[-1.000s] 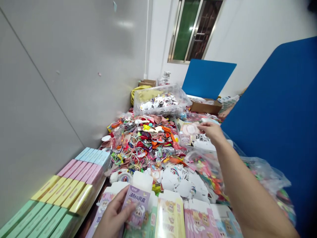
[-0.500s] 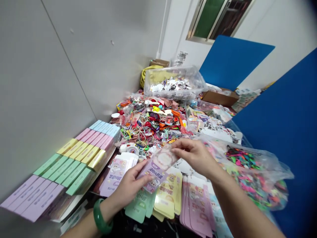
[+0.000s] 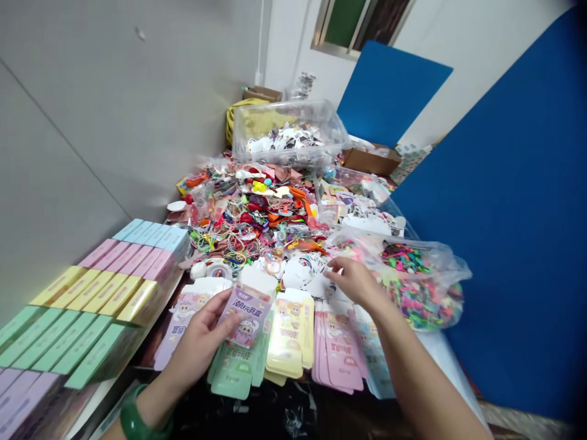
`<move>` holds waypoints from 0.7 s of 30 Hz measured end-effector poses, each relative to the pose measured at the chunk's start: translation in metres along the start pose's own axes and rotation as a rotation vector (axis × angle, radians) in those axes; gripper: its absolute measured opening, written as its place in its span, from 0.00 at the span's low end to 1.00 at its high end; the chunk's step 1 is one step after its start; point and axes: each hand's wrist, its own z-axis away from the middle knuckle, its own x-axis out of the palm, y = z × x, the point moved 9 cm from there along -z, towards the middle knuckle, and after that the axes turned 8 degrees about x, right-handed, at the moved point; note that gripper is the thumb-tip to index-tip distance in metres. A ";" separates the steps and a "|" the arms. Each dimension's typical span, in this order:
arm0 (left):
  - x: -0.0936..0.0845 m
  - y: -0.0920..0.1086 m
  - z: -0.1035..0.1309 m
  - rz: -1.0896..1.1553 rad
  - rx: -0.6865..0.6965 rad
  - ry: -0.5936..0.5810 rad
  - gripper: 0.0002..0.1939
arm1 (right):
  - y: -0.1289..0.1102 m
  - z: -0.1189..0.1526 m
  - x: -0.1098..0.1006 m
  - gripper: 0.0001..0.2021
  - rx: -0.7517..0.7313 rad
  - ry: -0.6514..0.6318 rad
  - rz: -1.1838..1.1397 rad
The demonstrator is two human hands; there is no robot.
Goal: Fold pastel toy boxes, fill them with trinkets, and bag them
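Observation:
My left hand (image 3: 199, 339) is closed around a small purple carton (image 3: 247, 318) with a cartoon figure and large lettering, its pale upper end pointing away from me. Beneath it lies a stack of flat green cartons (image 3: 232, 373), partly covered. My right hand (image 3: 355, 281) is stretched over the pile of white printed cut-outs (image 3: 300, 272), thumb and forefinger slightly apart at its right edge. Flat yellow cartons (image 3: 287, 342), pink cartons (image 3: 337, 354) and blue cartons (image 3: 373, 360) fan out below that hand. Flat purple cartons (image 3: 181, 321) lie left of the green ones.
Rows of upright coloured boxes (image 3: 101, 287) stand along the grey wall at left. A heap of small trinkets (image 3: 257, 214) covers the middle. Behind it sits a clear plastic bin (image 3: 293, 153). A clear bag of colourful pieces (image 3: 422, 287) and a blue panel (image 3: 518, 244) are at right.
My right hand has let go of the purple carton's upper end and moved to the white cut-outs. My left hand keeps the carton, now lower over the green stack. The view has shifted.

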 end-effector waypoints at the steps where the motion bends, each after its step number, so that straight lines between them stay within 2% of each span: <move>1: 0.001 -0.002 0.000 -0.006 -0.012 -0.001 0.28 | 0.006 0.001 0.009 0.08 0.016 0.003 0.002; 4: 0.002 -0.005 0.000 -0.022 -0.025 0.005 0.29 | 0.016 0.005 0.029 0.08 0.048 0.018 -0.028; 7: 0.002 -0.004 0.000 -0.046 -0.022 0.014 0.30 | 0.021 0.001 0.036 0.07 0.058 -0.021 -0.127; 10: 0.001 -0.003 0.000 -0.059 -0.026 0.012 0.29 | 0.024 -0.005 0.029 0.09 0.060 -0.083 -0.282; 14: 0.001 -0.005 -0.001 -0.069 -0.019 0.025 0.29 | 0.024 -0.004 0.002 0.13 0.093 -0.037 -0.438; 17: 0.005 -0.006 -0.002 -0.125 0.025 0.016 0.27 | 0.003 0.013 -0.007 0.14 0.078 -0.046 -0.561; 21: 0.025 0.000 -0.003 -0.201 0.120 -0.075 0.22 | -0.063 0.046 -0.004 0.11 -0.169 -0.194 -0.712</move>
